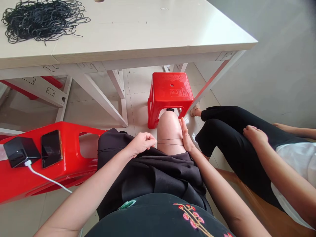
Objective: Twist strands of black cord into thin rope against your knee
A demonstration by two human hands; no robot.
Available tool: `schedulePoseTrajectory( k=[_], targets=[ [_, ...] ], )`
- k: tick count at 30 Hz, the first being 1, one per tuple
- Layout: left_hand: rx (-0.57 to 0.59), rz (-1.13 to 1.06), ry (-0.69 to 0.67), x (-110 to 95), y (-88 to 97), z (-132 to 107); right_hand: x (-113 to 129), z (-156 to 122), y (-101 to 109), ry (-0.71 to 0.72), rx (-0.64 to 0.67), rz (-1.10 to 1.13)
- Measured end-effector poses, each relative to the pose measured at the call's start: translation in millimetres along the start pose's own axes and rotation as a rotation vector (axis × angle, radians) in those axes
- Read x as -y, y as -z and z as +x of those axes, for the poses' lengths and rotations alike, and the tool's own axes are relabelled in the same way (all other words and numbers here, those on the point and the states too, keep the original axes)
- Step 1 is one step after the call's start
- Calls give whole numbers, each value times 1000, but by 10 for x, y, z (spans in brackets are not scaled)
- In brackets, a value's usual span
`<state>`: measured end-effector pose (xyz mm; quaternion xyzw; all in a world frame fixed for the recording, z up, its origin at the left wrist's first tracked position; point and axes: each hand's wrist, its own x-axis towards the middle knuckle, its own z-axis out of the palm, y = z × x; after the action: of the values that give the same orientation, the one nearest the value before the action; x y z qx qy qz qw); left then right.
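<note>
My left hand is closed in a pinch on a thin black cord above my lap. Two strands of the cord run from its fingertips across my bare knee to my right hand. That hand lies along the right side of the knee with its fingers stretched out. How the strands end at the right hand is hidden. Dark thin lines, apparently cord, also lie across the dark cloth over my left thigh.
A tangled heap of black cord lies on the white table. A red stool stands ahead of my knee. On a red seat at left are a phone and a black device with a white cable. Another person's legs are at right.
</note>
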<state>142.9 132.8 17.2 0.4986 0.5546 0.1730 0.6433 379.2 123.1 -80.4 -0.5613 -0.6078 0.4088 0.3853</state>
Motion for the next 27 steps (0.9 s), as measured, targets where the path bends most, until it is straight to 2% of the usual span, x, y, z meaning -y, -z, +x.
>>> schedulePoseTrajectory(
  k=[3,6,7,10,13,15,18,23,27],
  targets=[
    [5,-5,-6,-56,-26,-19,154,-3,128,44,-15,-90],
    [4,13,-21,-129,-61,-46,488,-13,233,144,-108,-203],
    [7,22,-28,-152,-74,-56,627,-22,240,193,-94,-226],
    [31,44,-70,-210,-109,-85,1005,-65,172,327,159,-234],
    [44,41,-127,-242,-146,-84,1181,-97,83,258,364,-135],
    [44,31,-145,-247,-190,-52,1165,-99,98,125,401,-62],
    [42,18,-137,-223,-306,32,1021,-87,262,-35,379,-90],
    [-13,73,-120,-126,-497,152,741,-123,613,-168,249,-201],
    [-36,170,-119,-79,-516,177,536,-169,707,-261,339,-106]
  ],
)
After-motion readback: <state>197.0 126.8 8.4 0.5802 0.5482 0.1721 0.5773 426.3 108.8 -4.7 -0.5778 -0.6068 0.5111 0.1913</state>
